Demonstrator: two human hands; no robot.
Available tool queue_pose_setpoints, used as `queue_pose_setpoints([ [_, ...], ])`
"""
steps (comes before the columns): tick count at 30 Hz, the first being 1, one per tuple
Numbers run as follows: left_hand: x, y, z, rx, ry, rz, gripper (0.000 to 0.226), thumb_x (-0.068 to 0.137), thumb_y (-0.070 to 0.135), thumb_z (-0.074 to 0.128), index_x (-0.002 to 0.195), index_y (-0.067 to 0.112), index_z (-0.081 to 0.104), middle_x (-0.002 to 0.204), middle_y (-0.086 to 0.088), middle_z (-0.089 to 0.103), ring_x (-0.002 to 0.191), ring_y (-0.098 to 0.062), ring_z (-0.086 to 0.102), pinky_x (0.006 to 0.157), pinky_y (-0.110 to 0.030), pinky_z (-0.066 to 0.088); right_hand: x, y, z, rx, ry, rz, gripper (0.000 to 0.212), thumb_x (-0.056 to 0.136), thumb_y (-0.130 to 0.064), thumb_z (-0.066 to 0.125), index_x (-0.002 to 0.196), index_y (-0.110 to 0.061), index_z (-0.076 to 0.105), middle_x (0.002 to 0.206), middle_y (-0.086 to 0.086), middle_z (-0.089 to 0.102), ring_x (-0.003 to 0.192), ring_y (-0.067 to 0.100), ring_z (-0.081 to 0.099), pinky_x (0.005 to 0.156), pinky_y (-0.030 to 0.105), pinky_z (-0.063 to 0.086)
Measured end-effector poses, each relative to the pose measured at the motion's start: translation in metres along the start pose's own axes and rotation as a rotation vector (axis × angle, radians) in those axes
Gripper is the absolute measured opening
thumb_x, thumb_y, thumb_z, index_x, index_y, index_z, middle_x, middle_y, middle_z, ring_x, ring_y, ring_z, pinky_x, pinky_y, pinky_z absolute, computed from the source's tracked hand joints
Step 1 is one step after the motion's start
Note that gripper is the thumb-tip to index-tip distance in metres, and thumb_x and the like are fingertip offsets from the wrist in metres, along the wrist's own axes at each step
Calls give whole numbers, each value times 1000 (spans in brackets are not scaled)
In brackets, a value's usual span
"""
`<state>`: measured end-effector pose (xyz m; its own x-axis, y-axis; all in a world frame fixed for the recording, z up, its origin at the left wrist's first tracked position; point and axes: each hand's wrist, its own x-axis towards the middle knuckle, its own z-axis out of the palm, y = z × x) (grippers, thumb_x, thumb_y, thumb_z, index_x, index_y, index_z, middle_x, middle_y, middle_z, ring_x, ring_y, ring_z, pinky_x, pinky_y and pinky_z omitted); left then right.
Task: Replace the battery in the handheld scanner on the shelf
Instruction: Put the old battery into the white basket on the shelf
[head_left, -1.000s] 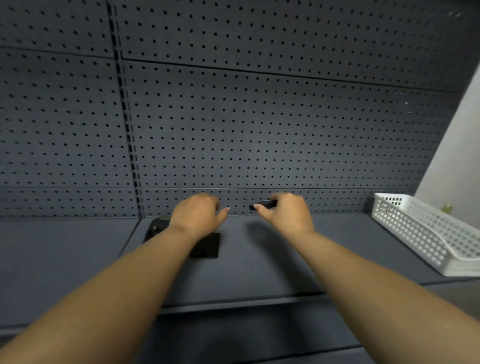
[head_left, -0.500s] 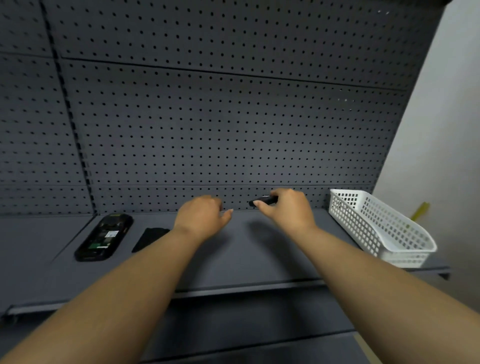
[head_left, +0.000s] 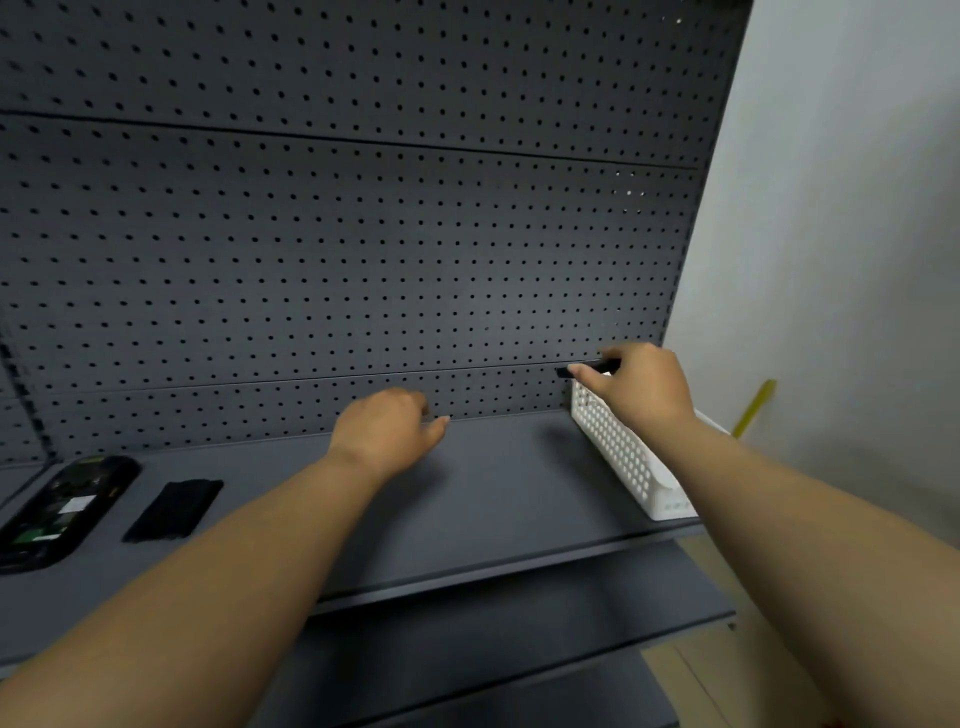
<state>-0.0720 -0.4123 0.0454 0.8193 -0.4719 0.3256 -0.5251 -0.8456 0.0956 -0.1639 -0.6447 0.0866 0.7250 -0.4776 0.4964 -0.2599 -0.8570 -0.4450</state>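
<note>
Both hands are out over the dark grey metal shelf (head_left: 493, 499), and I read them from the nearer one outward. Nearest me, my left hand (head_left: 387, 434) hovers low over the shelf with fingers loosely curled and nothing in it. Well off to its left lie the black handheld scanner (head_left: 62, 512), back up with its battery bay open and green board showing, and just beside that a flat black rectangular cover (head_left: 174, 510), apart from the scanner. Farther out and higher, my right hand (head_left: 636, 384) pinches a slim black battery (head_left: 587, 368) between thumb and fingertips, holding it level. Directly beneath that hand is the white perforated plastic basket (head_left: 623, 457), at the shelf's right end. Behind everything runs the dark pegboard back panel (head_left: 363, 234).

My reading is that this is the old battery, pulled from the scanner and on its way into the basket, though it could equally be a fresh one just picked up; I cannot tell which. If it is the old one, the next move calls for lowering the right hand past the basket rim and letting go, then finding the replacement.
</note>
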Motion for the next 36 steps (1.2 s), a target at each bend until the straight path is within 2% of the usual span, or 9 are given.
queue_pose_setpoints([
  [8,23,77,24,-6,-22,-91,47,91,50,40,108,13,63,112,-10,67,102,-29,62,83,-38,53,29,85,-8,-58,-129,82,47,80,-46,65,72,0,64,65,12,59,67,28,55,50,27,33],
  [11,22,97,33,12,-39,-131,47,91,49,40,118,16,59,119,-8,66,106,-27,61,86,-37,51,33,104,1,-37,-218,130,37,80,-39,67,73,-3,64,55,2,50,61,24,51,42,25,26],
  [13,20,105,38,25,-52,-154,47,92,48,41,124,16,56,123,-8,64,110,-27,60,89,-37,50,34,113,8,-12,-290,131,35,80,-36,68,89,-2,70,66,3,61,60,20,55,42,23,30],
  [15,18,110,42,26,-53,-170,47,92,46,41,125,16,54,123,-9,64,111,-27,60,89,-37,51,34,120,17,-4,-346,122,36,81,-35,67,99,-4,70,91,8,72,77,24,66,54,25,42],
  [17,17,114,44,29,-62,-181,47,92,46,42,126,15,54,123,-9,64,110,-26,60,89,-37,51,33,123,25,-16,-373,128,37,81,-34,67,100,-3,68,101,10,72,88,26,67,63,28,44],
  [22,18,112,47,46,-63,-190,46,92,46,42,125,16,54,124,-6,64,110,-25,61,88,-36,52,31,127,38,-80,-431,121,33,83,-35,66,92,-4,62,104,15,70,95,31,65,65,29,39],
  [27,20,109,46,63,-83,-185,47,92,47,42,126,17,53,125,-5,63,110,-24,61,88,-36,52,33,130,37,-144,-503,141,42,83,-38,65,106,-3,62,111,13,68,103,29,63,70,28,40],
  [32,16,106,42,72,-89,-199,47,91,47,43,126,17,53,124,-5,64,110,-24,61,88,-36,52,39,124,25,-277,-604,78,44,83,-40,63,108,-4,61,106,11,66,94,26,60,70,28,39],
  [36,6,98,29,77,-70,-224,47,91,46,43,126,16,54,125,-6,64,111,-26,60,88,-36,50,47,101,3,-289,-533,-10,26,88,-32,60,96,-8,58,110,12,67,90,26,57,73,32,45],
])
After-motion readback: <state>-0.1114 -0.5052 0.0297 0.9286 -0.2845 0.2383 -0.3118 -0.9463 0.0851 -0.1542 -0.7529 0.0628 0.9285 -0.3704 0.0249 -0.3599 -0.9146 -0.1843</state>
